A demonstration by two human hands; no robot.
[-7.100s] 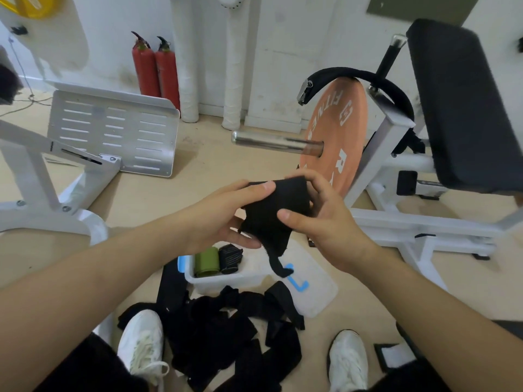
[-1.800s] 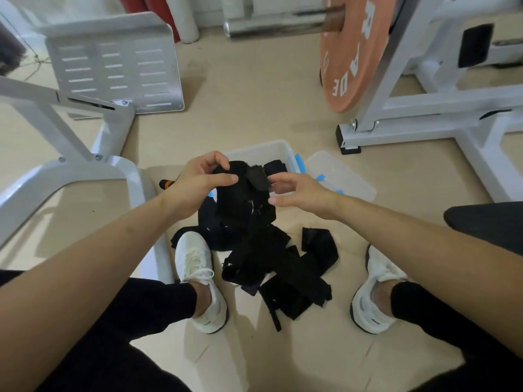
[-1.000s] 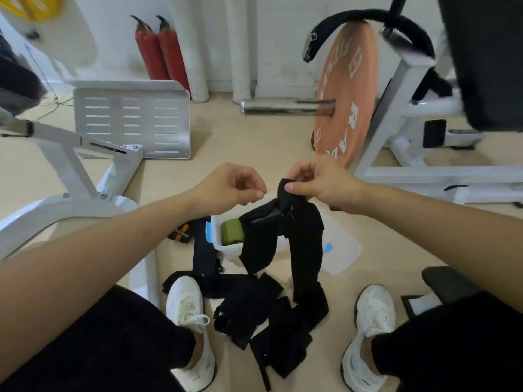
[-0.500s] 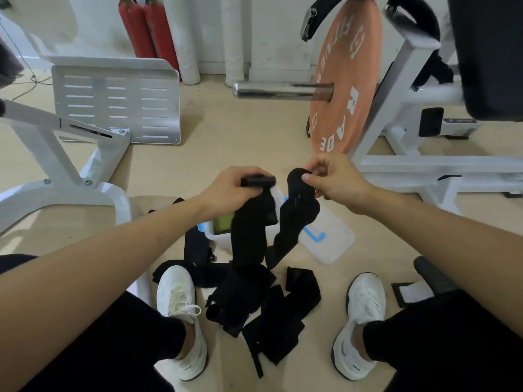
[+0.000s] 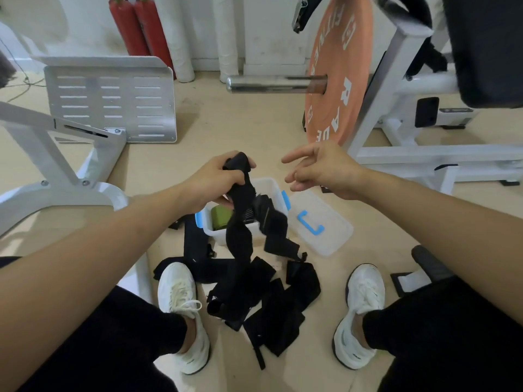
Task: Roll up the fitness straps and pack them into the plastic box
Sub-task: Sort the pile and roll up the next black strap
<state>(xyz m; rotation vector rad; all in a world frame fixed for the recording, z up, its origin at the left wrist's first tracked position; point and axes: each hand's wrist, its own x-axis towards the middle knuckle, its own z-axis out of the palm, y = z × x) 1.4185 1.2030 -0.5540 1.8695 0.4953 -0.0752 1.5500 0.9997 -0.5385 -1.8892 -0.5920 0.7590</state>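
My left hand (image 5: 215,181) grips the top end of a long black strap (image 5: 240,222), which hangs down in front of the plastic box (image 5: 271,188) to the pile of black straps (image 5: 263,295) on the floor between my shoes. A loose end of strap swings over the box's right side. My right hand (image 5: 322,168) hovers to the right of the strap with fingers spread and nothing in it. Inside the white box with blue clasps lies a rolled green strap (image 5: 220,217); a rolled black one beside it is mostly hidden.
The box's clear lid (image 5: 319,224) with a blue handle lies on the floor right of the box. An orange weight plate (image 5: 336,72) on a steel bar stands behind, white machine frames (image 5: 56,165) on both sides. My white shoes (image 5: 181,312) flank the pile.
My right hand has let go of the strap end and opened. The freed end has dropped over the box. My left hand still holds the strap's other end.
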